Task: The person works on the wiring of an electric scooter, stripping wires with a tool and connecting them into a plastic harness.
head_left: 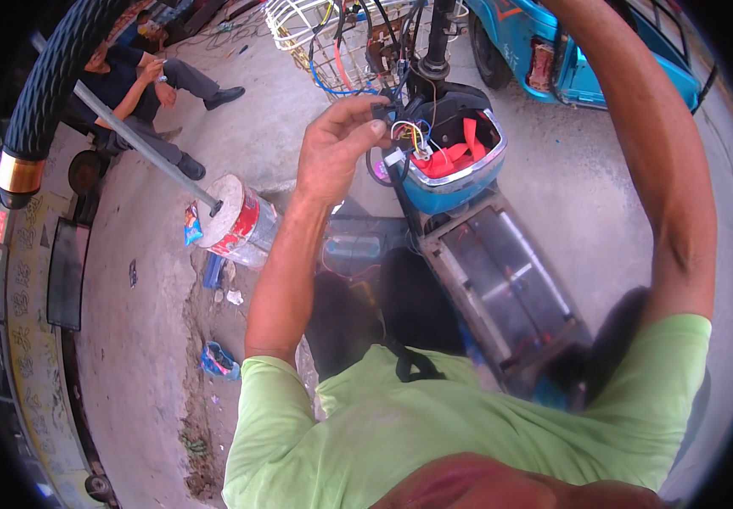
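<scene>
My left hand [337, 151] is closed, thumb and fingertips pinching a small black connector [381, 111] beside the steering column [437, 42] of an electric scooter. Thin coloured wires [409, 136] and a white plug [394, 158] hang just right of the fingertips. Under them is the scooter's blue front compartment [458, 193], with a red strap [460, 155] inside. My right arm [663, 161] reaches up past the top edge, so its hand is out of sight. Between my legs and the compartment lies the scooter's open battery bay [509, 284], holding dark batteries.
A white wire basket [320, 42] with dangling cables stands ahead. A blue three-wheeler [591, 64] is at the far right. Left are a round concrete base [235, 212] with a metal pole [141, 140], and a seated person [141, 89]. A black ridged handle [56, 76] crosses the upper left.
</scene>
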{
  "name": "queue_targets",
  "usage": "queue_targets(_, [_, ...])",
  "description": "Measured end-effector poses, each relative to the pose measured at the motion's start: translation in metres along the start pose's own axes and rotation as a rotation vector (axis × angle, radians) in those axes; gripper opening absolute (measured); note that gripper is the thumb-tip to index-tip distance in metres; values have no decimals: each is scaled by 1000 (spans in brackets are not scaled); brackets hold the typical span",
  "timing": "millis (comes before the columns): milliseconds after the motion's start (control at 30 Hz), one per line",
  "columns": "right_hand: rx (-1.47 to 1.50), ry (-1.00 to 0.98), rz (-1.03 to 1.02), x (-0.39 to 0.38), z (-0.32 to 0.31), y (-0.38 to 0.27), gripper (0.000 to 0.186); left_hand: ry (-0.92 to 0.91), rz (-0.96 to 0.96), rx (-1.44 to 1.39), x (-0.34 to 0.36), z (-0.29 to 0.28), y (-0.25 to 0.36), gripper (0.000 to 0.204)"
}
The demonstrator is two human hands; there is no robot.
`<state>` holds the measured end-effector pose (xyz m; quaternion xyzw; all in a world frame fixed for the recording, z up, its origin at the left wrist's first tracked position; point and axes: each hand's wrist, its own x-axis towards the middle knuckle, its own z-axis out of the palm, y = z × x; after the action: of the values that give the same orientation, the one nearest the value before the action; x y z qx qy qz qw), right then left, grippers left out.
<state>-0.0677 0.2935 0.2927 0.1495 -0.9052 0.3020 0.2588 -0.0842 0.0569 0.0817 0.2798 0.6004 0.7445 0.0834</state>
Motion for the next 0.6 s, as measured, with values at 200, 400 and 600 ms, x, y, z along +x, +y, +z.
queue_targets(200, [24,-35,-2,3,-1,2,57,-38,26,-96,6,-7,-2,33])
queue_targets(400, [70,31,-114,-4,0,1,58,-63,53,-134,19,-7,12,25])
queue_targets(600, [23,-27,-40,5,-1,7,56,-137,11,45,30,-17,23,25])
